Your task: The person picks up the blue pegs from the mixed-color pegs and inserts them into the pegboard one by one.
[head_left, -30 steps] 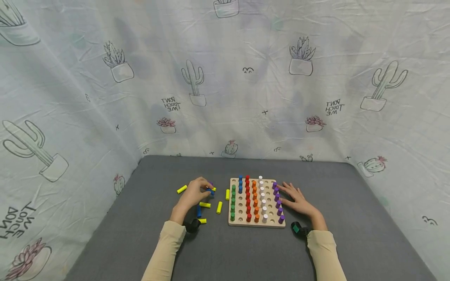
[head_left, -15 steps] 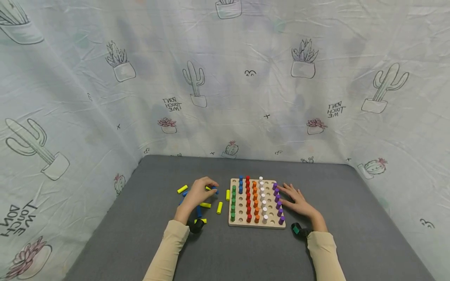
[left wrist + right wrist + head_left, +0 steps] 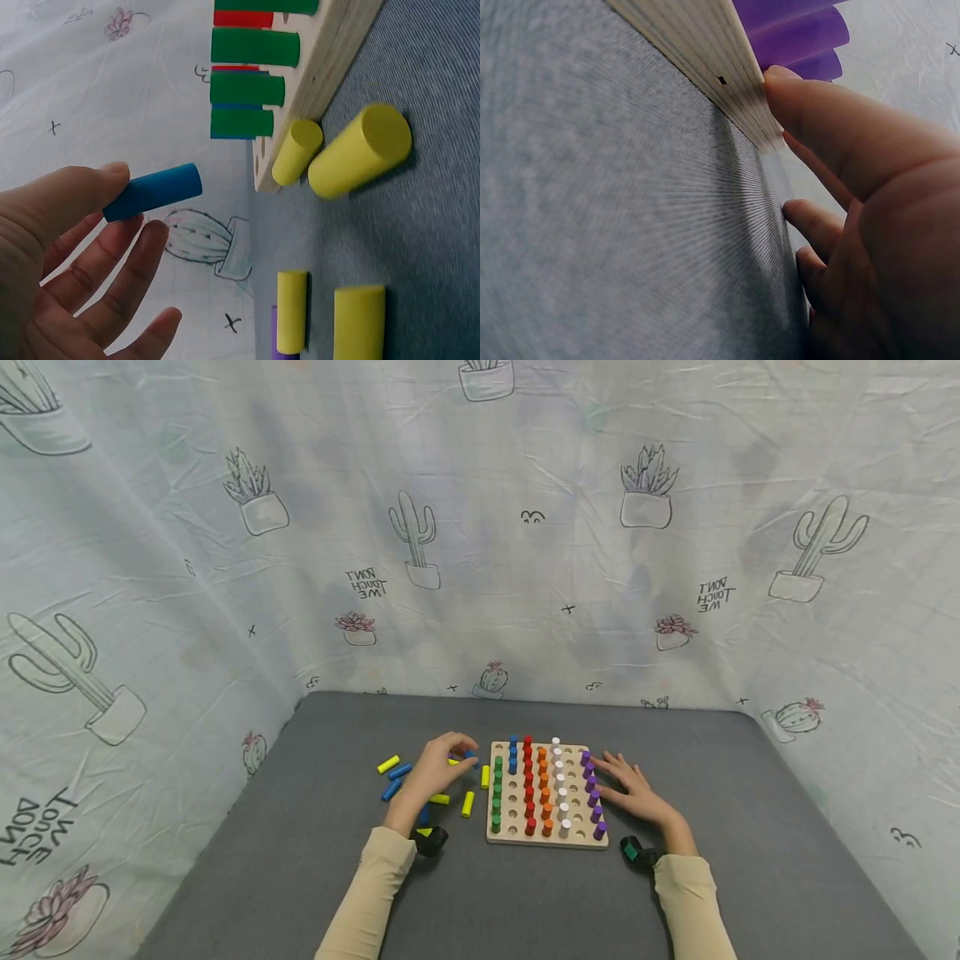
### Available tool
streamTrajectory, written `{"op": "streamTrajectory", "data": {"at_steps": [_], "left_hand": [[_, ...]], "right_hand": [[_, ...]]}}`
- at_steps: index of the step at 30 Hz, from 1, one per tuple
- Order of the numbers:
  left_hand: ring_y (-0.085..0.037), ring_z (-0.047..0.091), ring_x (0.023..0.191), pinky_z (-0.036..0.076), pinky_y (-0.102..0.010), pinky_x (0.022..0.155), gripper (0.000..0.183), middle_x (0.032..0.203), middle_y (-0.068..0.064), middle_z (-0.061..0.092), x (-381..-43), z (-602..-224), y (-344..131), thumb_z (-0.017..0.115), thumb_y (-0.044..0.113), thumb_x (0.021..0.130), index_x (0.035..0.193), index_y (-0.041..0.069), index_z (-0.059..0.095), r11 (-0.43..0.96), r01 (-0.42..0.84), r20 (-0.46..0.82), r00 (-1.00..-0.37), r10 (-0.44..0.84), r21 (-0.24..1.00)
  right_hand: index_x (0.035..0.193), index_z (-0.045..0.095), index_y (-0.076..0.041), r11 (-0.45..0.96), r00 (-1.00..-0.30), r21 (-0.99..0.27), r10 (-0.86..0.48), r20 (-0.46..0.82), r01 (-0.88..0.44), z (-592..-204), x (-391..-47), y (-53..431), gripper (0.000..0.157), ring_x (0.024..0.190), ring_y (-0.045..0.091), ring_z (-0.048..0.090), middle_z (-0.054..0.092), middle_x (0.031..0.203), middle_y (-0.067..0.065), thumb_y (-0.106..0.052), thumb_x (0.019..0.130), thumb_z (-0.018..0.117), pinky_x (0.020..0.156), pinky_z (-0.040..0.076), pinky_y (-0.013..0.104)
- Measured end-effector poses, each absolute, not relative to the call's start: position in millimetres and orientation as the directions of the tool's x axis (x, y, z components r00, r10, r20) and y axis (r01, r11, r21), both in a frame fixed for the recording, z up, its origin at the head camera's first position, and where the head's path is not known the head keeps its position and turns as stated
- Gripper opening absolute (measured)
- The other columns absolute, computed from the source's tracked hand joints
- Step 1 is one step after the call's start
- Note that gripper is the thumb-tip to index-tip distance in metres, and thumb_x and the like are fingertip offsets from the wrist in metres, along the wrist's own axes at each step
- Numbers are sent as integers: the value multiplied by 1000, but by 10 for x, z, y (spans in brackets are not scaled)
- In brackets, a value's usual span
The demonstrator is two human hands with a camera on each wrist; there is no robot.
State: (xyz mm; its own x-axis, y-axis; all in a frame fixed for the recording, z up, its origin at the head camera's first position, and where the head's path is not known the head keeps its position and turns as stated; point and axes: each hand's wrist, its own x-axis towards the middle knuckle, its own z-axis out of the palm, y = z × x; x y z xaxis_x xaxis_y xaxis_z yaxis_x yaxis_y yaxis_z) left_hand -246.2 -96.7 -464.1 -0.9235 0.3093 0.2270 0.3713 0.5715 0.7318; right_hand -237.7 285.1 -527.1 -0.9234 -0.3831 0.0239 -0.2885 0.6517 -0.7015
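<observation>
My left hand point(image 3: 435, 768) pinches a blue peg point(image 3: 156, 191) between thumb and fingertips, above the table just left of the wooden pegboard point(image 3: 525, 841). The other fingers of that hand are loosely bent, as the left wrist view shows. Rows of upright green, blue, red, orange, white and purple pegs stand in the board; the blue row has bare holes. Along the board's right edge lies my right hand point(image 3: 636, 792), fingers extended. Its thumb touches the board's side beside the purple pegs point(image 3: 802, 41) in the right wrist view.
Several yellow pegs point(image 3: 468, 804) and blue pegs point(image 3: 392, 789) lie loose on the grey table point(image 3: 480, 902) left of the board. A purple peg point(image 3: 275, 330) shows partly behind a yellow one. A patterned cloth point(image 3: 480, 552) hangs around the table.
My left hand has moved right, toward the board, carrying the blue peg up from among the loose pegs. Blue pegs once hidden behind it now show on its left. My right hand stays put.
</observation>
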Motion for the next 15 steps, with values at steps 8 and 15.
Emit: {"op": "streamTrajectory", "data": {"at_steps": [8,15], "left_hand": [[-29,59,95,49,-47,82,17,103,-12,61,-2456,-4625,-868,65,15,88,103,8,65,533,389,249,-915,317,751],[-29,60,96,49,-49,82,21,104,-10,61,-2468,-4641,-762,64,14,88,106,4,64,495,408,252,-901,353,767]], "right_hand": [[143,36,-12,649,-920,-698,-389,35,-301,-5288,-2386,2859,59,138,47,-1,16,150,26,-33,92,56,106,-7,64],[143,36,-13,657,-923,-692,-384,32,-298,-5300,-2385,2858,59,138,47,-1,17,150,25,-34,91,56,106,-7,63]]}}
